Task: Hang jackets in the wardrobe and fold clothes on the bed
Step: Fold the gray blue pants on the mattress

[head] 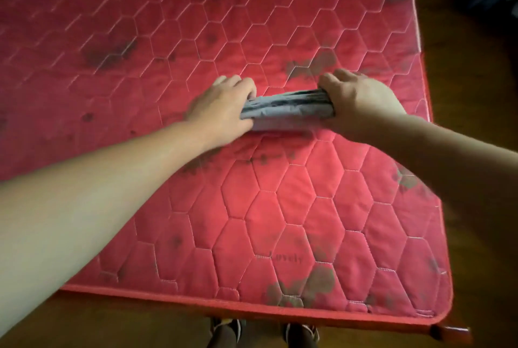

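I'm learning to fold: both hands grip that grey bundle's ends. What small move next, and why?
Probably press the grey bundle flat onto the mattress and release it: the left hand and right hand grip its ends, and it already looks compactly folded.

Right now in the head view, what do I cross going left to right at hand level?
In order: left hand → cloth, gripped at both ends → right hand → mattress strip → floor.

Mattress: quilted red cloth, faint sheen (dark blotches). Folded garment: grey matt cloth, creased.
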{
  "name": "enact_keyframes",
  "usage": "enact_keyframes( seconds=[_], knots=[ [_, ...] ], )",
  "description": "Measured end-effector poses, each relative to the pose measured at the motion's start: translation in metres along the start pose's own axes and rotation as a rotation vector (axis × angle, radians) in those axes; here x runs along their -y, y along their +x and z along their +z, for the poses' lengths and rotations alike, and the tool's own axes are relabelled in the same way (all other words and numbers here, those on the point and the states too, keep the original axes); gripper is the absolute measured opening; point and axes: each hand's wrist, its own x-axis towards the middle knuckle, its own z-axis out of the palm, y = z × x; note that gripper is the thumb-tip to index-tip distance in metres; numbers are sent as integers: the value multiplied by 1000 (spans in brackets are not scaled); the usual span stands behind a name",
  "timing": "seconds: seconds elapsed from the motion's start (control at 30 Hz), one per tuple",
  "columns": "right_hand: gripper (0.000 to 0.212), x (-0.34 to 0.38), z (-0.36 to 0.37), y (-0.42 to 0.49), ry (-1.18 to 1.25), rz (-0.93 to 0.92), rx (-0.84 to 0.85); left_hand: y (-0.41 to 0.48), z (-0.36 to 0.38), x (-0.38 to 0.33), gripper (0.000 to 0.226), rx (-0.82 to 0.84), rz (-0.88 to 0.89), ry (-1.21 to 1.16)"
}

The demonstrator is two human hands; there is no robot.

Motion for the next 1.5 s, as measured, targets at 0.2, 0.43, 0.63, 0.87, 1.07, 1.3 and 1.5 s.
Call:
enact_keyframes(
  seconds=[0.2,0.43,0.63,0.87,1.07,1.3,1.5],
  knots=[
    [42,23,97,-90,-227,-22,135,-76,88,-3,37,121,54,256],
    [46,33,162,-124,38,181,340,-110,157,19,34,122,-59,31],
    [63,16,196,-66,40,269,142,-39,195,23,55,-20,-57,39],
    [79,16,248,-67,123,350,130,-41,237,41,68,72,14,203],
    [75,13,211,-47,48,360,240,-26,210,32,66,200,-53,127],
    [72,-26,226,9,30,368,132,39,212,45,68,89,-132,136],
    [70,-36,242,6,67,367,30,39,225,54,68,70,-108,155]
  ],
)
